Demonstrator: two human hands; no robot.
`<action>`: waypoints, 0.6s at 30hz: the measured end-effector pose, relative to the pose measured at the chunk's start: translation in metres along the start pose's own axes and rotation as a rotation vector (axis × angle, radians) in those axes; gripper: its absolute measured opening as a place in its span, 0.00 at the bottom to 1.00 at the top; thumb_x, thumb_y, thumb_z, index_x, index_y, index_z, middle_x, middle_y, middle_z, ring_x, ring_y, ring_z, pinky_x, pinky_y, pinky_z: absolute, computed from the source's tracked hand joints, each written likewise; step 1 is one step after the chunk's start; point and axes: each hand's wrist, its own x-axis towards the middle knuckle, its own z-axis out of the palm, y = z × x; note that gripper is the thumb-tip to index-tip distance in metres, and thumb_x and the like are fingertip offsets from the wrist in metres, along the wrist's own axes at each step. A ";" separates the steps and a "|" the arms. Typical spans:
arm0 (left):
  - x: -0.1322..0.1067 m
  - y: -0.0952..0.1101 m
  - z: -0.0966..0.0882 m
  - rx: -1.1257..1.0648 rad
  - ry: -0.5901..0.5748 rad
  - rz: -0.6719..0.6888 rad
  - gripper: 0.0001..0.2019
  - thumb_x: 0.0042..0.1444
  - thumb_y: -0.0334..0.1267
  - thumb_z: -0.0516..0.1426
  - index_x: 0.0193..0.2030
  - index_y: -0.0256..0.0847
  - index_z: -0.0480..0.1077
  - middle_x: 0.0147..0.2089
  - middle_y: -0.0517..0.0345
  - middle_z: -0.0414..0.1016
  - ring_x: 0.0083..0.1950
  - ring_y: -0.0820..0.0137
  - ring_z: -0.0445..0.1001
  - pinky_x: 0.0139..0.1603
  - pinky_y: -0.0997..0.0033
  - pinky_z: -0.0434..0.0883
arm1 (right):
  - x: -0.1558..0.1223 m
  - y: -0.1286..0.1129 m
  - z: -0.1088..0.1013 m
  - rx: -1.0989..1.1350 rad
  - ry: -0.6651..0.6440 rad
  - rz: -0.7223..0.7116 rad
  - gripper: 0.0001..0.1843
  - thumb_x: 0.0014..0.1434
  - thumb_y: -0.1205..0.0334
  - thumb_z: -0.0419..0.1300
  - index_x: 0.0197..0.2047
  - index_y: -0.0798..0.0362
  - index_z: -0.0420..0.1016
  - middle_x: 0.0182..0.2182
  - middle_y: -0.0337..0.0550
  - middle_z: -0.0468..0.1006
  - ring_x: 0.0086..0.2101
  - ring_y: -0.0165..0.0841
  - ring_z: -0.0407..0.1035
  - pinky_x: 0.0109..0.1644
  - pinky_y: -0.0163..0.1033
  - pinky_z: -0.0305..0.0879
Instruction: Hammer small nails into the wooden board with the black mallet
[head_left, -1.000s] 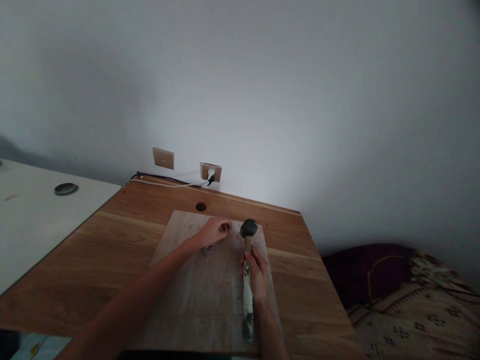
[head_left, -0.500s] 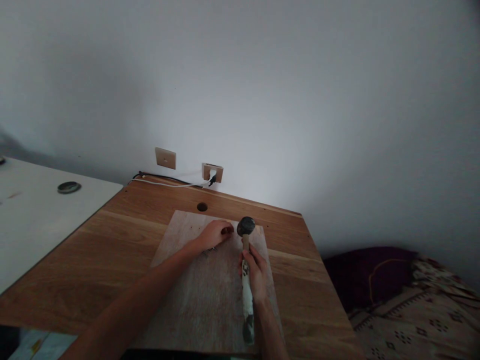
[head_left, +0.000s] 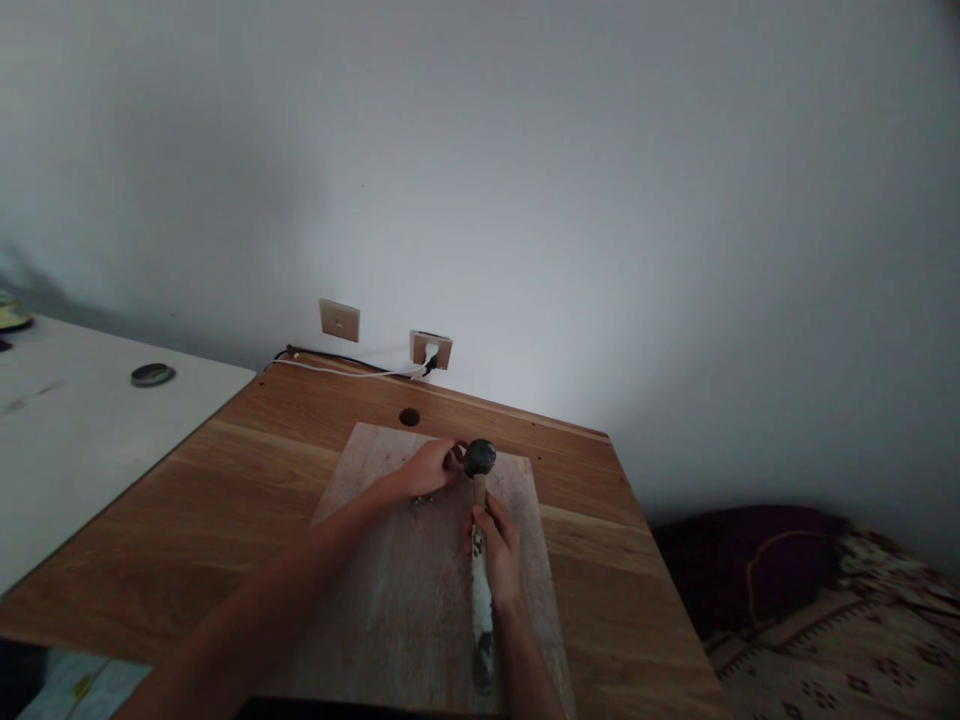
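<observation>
My right hand [head_left: 496, 545] is wrapped round the pale, paint-stained handle of a hammer [head_left: 480, 600]. The dark hammer head [head_left: 479, 457] hangs just right of my left fingertips. My left hand [head_left: 427, 467] rests on a pale wooden board [head_left: 420, 600] lying on the brown desk [head_left: 225, 500]. Its fingers are pinched together at the tips. What they hold is too small to make out. A few small metal bits [head_left: 418, 498] lie on the board by the left wrist.
A round cable hole [head_left: 409, 416] sits in the desk behind the board. Two wall plates [head_left: 339, 320] and a socket [head_left: 430, 349] with white and black cables are at the wall. A white table [head_left: 67, 430] with a round lid [head_left: 152, 375] stands left. Patterned bedding [head_left: 840, 620] lies right.
The hammer head has moved left, closing in on my left fingertips. My left hand stays on the board in about the same spot.
</observation>
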 end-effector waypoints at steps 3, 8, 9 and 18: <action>-0.015 0.007 -0.019 0.171 -0.043 0.056 0.15 0.49 0.27 0.59 0.45 0.39 0.74 0.43 0.54 0.78 0.42 0.65 0.76 0.45 0.68 0.70 | 0.001 0.000 0.000 -0.010 -0.005 0.004 0.18 0.54 0.43 0.67 0.31 0.50 0.77 0.19 0.35 0.70 0.17 0.30 0.61 0.20 0.36 0.56; -0.042 0.027 -0.042 0.456 -0.287 0.068 0.09 0.50 0.36 0.63 0.39 0.40 0.75 0.45 0.49 0.75 0.41 0.61 0.75 0.42 0.65 0.69 | 0.002 0.004 -0.002 -0.003 -0.015 -0.021 0.18 0.56 0.44 0.67 0.31 0.52 0.77 0.20 0.35 0.71 0.18 0.29 0.61 0.21 0.35 0.58; -0.045 0.030 -0.044 0.483 -0.309 0.063 0.09 0.50 0.37 0.64 0.38 0.40 0.75 0.45 0.49 0.75 0.41 0.60 0.75 0.42 0.65 0.69 | 0.002 0.005 -0.002 0.001 -0.020 -0.023 0.18 0.56 0.44 0.67 0.31 0.52 0.77 0.20 0.35 0.71 0.18 0.29 0.61 0.21 0.35 0.58; -0.039 0.027 -0.042 0.485 -0.348 0.101 0.02 0.54 0.31 0.59 0.34 0.40 0.74 0.41 0.51 0.77 0.40 0.62 0.75 0.41 0.67 0.67 | 0.004 0.007 -0.002 0.018 -0.006 0.006 0.20 0.53 0.43 0.69 0.35 0.52 0.79 0.20 0.35 0.71 0.17 0.29 0.61 0.20 0.35 0.58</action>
